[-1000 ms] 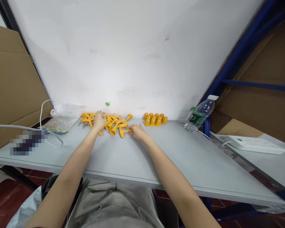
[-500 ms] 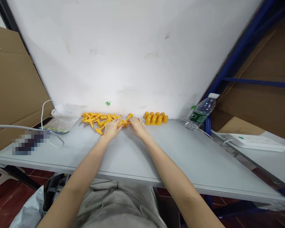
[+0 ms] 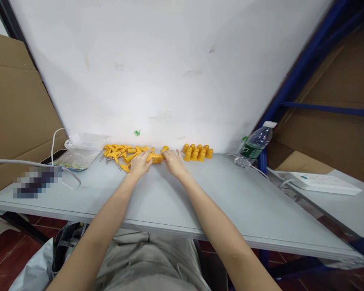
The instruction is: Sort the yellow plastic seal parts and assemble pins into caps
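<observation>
Grey tabletop [image 3: 170,202] spreads in front of the yellow cups [image 3: 195,153]. Left of the cups, the left hand [image 3: 140,163] and right hand [image 3: 173,163] grasp yellow parts [image 3: 156,158] between them. Farther left of the cups lies a yellow heap [image 3: 117,152]; right of them leans a bottle [image 3: 255,145]; behind them, white wall [image 3: 170,72].

A single head-worn camera looks forward and down from above the person's lap [image 3: 151,258], along both forearms [image 3: 214,210] to the nearby grey tabletop [image 3: 248,194] and white wall [image 3: 170,72] beyond.
</observation>
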The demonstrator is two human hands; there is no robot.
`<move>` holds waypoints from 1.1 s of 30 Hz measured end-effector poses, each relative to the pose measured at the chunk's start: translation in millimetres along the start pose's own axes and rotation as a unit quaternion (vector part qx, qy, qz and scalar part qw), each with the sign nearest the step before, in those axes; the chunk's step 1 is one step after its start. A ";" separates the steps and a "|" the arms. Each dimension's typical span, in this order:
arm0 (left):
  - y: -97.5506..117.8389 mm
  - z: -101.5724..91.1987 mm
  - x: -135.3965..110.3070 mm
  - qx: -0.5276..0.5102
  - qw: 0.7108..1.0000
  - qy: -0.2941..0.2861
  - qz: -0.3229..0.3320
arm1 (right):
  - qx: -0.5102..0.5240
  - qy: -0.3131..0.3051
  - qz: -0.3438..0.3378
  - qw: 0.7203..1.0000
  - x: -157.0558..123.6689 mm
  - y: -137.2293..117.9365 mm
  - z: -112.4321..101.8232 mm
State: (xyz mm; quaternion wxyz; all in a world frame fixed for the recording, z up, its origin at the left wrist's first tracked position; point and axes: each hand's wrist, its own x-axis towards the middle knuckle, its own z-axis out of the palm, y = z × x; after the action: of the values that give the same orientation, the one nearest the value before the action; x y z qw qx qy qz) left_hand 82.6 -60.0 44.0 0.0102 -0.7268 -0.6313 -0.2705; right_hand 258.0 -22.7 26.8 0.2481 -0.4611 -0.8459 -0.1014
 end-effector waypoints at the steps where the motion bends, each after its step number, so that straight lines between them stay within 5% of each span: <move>1: 0.1 0.1 0.3 -0.001 1.000 0.000 -0.001 | -0.004 0.005 0.000 1.000 0.1 -0.3 -1.1; 9: 2.2 -0.6 1.8 -0.013 1.000 -0.003 -0.023 | -0.027 0.045 0.007 0.999 -1.2 -1.9 -5.3; 22: -1.0 -0.5 2.0 -0.005 1.000 -0.008 -0.023 | -0.011 -0.011 -0.018 1.000 -2.2 5.0 0.3; 33: -1.8 0.8 4.2 -0.006 0.999 -0.001 -0.051 | -0.020 0.032 -0.023 0.999 -2.5 3.5 -3.9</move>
State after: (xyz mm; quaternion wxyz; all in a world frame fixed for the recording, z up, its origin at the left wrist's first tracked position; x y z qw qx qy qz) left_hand 81.4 -55.5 44.4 -0.0084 -0.6939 -0.6661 -0.2734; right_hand 263.4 -24.2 28.7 0.2636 -0.4428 -0.8456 -0.1391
